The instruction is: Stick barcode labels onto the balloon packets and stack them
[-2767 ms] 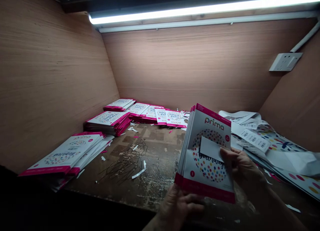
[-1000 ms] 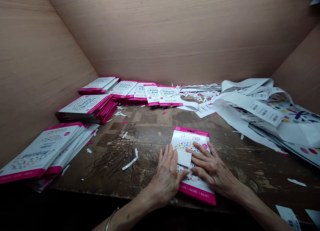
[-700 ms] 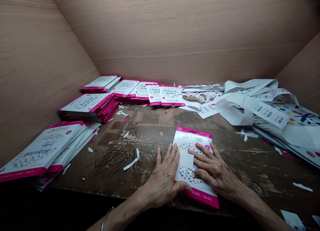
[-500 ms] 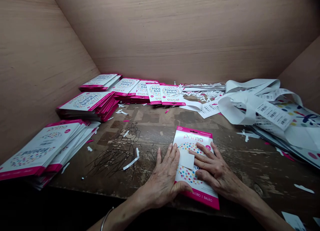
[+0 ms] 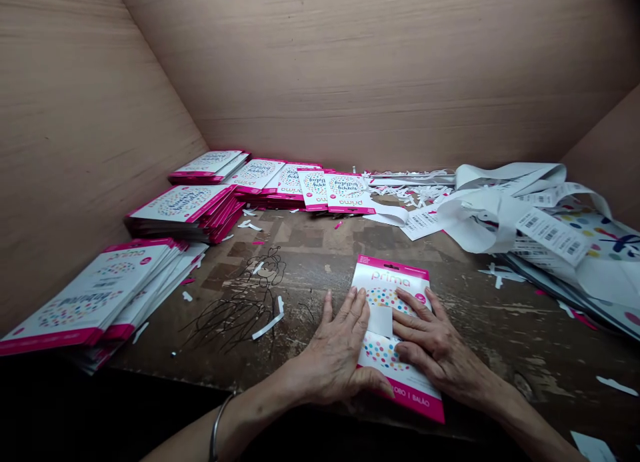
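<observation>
A flat white and pink balloon packet point(image 5: 395, 389), printed with coloured dots, lies face up near the table's front edge. Across its middle is a blank white label point(image 5: 381, 321). My left hand point(image 5: 335, 352) lies flat along the packet's left side, fingers stretched, fingertips at the label's left edge and thumb over the pink bottom band. On the right half, my right hand point(image 5: 435, 345) rests with spread fingers, its fingertips by the label's right edge. Both hands press on the packet from above without gripping it. Part of the print is hidden beneath them.
Stacks of similar packets point(image 5: 175, 202) line the left and back. Curled label strips point(image 5: 550, 232) lie at the right over larger dotted packages point(image 5: 607, 232). Paper scraps point(image 5: 269, 325) and thin dark strands point(image 5: 225, 315) are scattered about. Wooden panels point(image 5: 350, 69) enclose the table.
My left hand has slid slightly to the right, its fingers now further over the packet and label. The right hand stays in place on the packet. The whole view has shifted slightly.
</observation>
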The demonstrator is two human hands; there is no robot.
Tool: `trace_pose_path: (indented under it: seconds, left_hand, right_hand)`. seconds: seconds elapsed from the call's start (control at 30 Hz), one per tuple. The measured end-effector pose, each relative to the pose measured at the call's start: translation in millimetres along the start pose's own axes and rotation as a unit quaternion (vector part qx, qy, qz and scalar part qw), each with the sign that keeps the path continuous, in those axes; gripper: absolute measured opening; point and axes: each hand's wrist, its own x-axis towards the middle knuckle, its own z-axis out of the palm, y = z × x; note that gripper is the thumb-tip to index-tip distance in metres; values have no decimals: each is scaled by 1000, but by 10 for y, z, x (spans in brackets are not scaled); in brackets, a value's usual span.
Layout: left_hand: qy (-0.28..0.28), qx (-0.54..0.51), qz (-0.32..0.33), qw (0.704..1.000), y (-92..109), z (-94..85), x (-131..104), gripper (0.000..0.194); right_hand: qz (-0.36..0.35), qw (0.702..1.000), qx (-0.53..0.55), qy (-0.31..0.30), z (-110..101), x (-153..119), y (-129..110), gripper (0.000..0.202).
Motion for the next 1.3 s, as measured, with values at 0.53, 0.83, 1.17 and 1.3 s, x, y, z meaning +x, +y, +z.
trace_pose_path:
  seconds: [0.53,0.83,1.17,1.3]
  left_hand:
    - [69,-1,77,995,-99,110,4,105]
    - [67,17,81,994,-108,138,21,104]
    - [70,20,71,995,-60,95,23,107]
    - [70,17,71,995,-54,100,26,111]
  right_hand:
    - [-14,995,-82,61,-26,-129,33,47]
    - [-20,995,-89,26,12,-354,114,46]
    - [-18,1000,-19,6,-2,-275,132,45]
    - [-17,1000,-2,18,7,-277,127,46]
